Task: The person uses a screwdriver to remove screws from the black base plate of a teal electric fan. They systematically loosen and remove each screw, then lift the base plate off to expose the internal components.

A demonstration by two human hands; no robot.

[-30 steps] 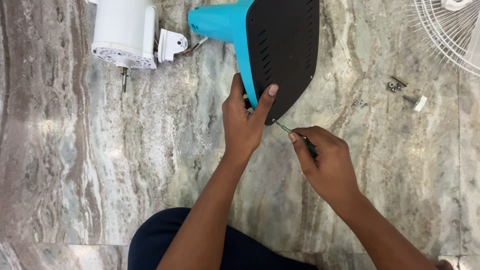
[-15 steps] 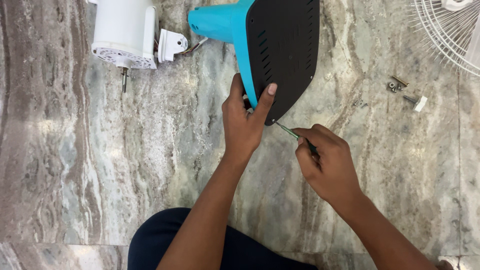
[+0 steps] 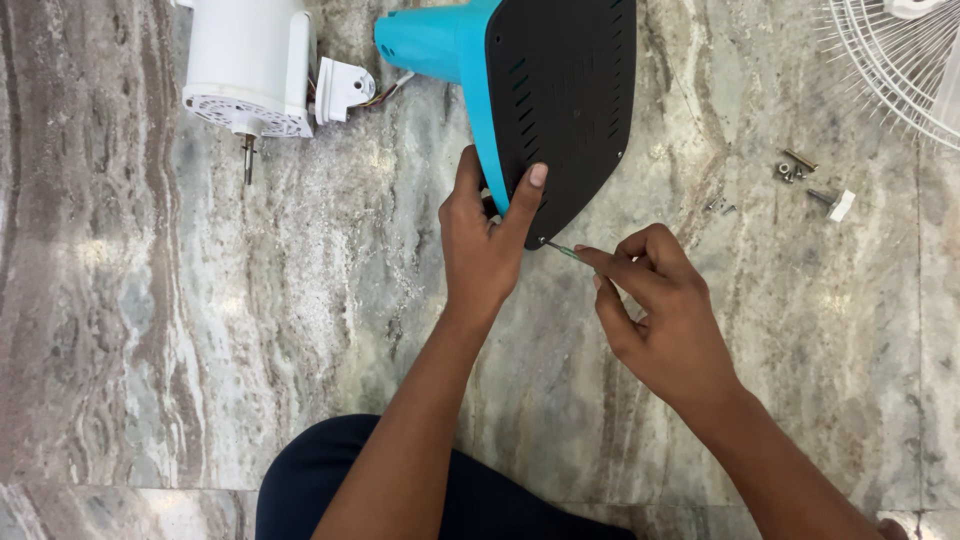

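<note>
Fan base (image 3: 560, 100), teal with a black slotted underside plate, stands tipped on edge on the marble floor (image 3: 150, 330), and the left hand (image 3: 485, 245) clamps its lower corner, thumb on the plate. Right hand (image 3: 660, 310) pinches a thin green screwdriver (image 3: 562, 250), tip at the plate's bottom edge. White motor housing (image 3: 250, 65) sits upper left, loose screws (image 3: 805, 180) off right.

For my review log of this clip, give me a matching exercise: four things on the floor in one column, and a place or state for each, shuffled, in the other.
Things:
1. fan base
2. white motor housing
3. screwdriver
4. loose screws

Places or states:
A. pinched in the right hand, tip at the black underside
B. top left, shaft pointing down
C. gripped on edge by the left hand
D. lying on the stone floor near the wire grille

Pairs: 1-C, 2-B, 3-A, 4-D
</note>
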